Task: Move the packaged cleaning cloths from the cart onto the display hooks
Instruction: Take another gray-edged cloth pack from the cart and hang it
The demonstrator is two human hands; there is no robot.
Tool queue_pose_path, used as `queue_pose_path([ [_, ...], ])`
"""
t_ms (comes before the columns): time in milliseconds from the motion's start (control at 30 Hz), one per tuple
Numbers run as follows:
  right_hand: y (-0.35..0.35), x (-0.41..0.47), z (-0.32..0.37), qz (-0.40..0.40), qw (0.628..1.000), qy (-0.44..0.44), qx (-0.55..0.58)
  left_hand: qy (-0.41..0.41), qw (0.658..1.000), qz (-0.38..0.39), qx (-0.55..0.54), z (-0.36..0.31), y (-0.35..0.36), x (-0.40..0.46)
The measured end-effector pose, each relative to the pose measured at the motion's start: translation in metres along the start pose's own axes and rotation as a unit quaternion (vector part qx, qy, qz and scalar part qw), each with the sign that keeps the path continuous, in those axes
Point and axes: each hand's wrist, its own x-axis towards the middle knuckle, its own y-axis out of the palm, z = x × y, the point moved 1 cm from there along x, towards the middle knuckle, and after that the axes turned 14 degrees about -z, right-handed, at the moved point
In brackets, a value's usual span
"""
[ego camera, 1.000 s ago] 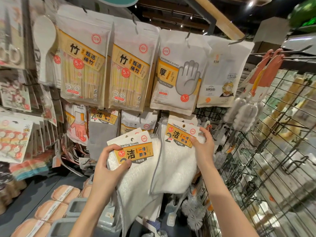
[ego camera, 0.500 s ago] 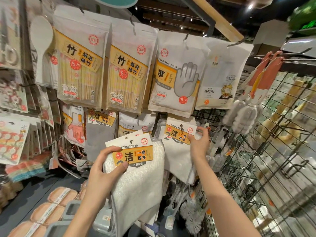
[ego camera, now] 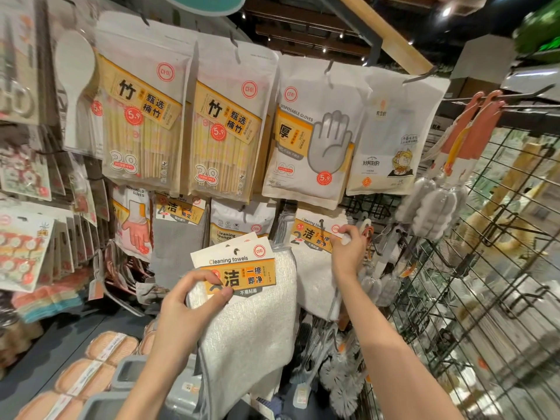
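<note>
My left hand (ego camera: pixel 194 301) grips a stack of white cleaning towels (ego camera: pixel 251 322) by their orange and white header cards, held low in front of the display. My right hand (ego camera: pixel 348 250) pinches the right edge of the header card of another white cleaning towel pack (ego camera: pixel 315 237), which hangs on a black display hook (ego camera: pixel 321 224) in the second row. The hook's tip pokes through the card's hole.
Bags of bamboo chopsticks (ego camera: pixel 142 122) and disposable gloves (ego camera: pixel 312 137) hang above. Bottle brushes (ego camera: pixel 430 207) hang on a black wire grid (ego camera: pixel 485 268) to the right. Sponges (ego camera: pixel 91 368) and grey tubs (ego camera: pixel 133 377) lie below. More hanging goods crowd the left.
My right hand pushed the towel pack back and up onto the hook. My left hand lifted its stack slightly toward the middle.
</note>
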Motion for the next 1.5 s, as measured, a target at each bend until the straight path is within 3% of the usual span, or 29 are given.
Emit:
queue_pose_path([
  [267,-0.010,-0.006,-0.004,0.045,0.999,-0.024,-0.011,-0.009,0.999,0.036,0.020,-0.005,-0.001,-0.011],
  [567,-0.046,-0.037,0.013,0.117,0.985,-0.113,-0.061,-0.016,1.000,0.015,-0.017,-0.010,-0.001,-0.016],
  [800,-0.070,-0.088,0.065,0.265,0.954,-0.077,0.113,-0.013,0.999,0.031,-0.022,-0.009,0.001,-0.016],
  [900,-0.079,-0.104,0.075,0.316,0.939,-0.072,0.119,-0.013,0.999,0.037,-0.031,-0.007,0.001,-0.017],
  [1067,-0.078,-0.109,0.076,0.324,0.939,-0.105,0.052,0.014,0.998,0.047,-0.038,-0.009,0.002,-0.020],
  [1367,-0.080,-0.112,0.081,0.283,0.945,-0.125,0.103,-0.004,0.998,0.031,-0.056,0.001,0.007,-0.021],
  [1500,-0.079,-0.116,0.080,0.296,0.943,-0.090,0.124,-0.008,0.999,0.017,-0.045,0.004,0.007,-0.021],
])
